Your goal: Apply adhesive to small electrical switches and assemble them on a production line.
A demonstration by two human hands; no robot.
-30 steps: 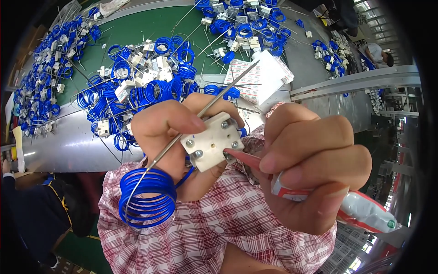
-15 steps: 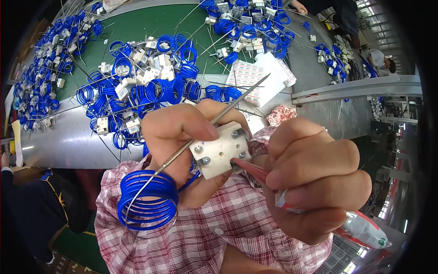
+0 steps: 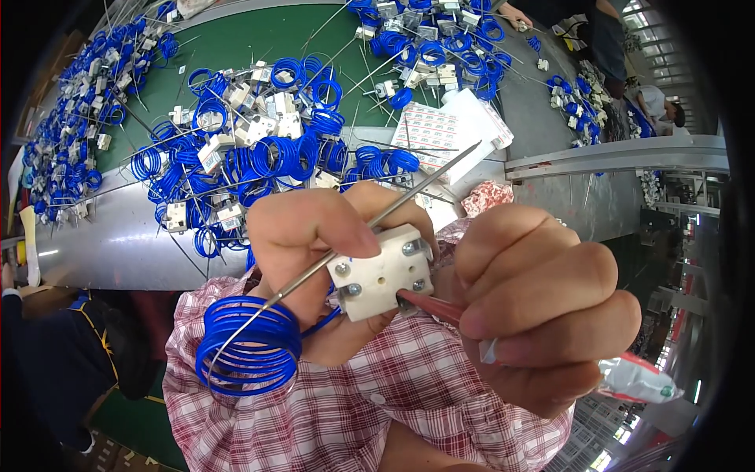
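My left hand [image 3: 303, 236] is closed around a capillary thermostat with a white block body [image 3: 376, 282], metal screws and small holes facing up. Its blue coil [image 3: 248, 346] hangs below the fingers, and the thin metal probe [image 3: 432, 182] slants up to the right under my thumb. My right hand [image 3: 550, 307] grips a soft white-and-red squeeze tube [image 3: 638, 379], whose far end sticks out past the palm. The tube's red tapered nozzle [image 3: 431, 307] meets the block's lower right edge, beside a screw. My fingers hide most of the tube.
A heap of similar blue-coiled thermostats [image 3: 275, 157] covers the bench ahead, with more piles far left and at the back. A printed white box [image 3: 432, 130] and crumpled red-and-white packaging [image 3: 487, 197] lie beyond my hands. A metal rail [image 3: 613, 160] runs to the right. Other people are nearby.
The thermostat has dropped slightly and its block has turned a little toward level. The coil has shifted slightly left, and the tube's far end has risen with the right hand's turn.
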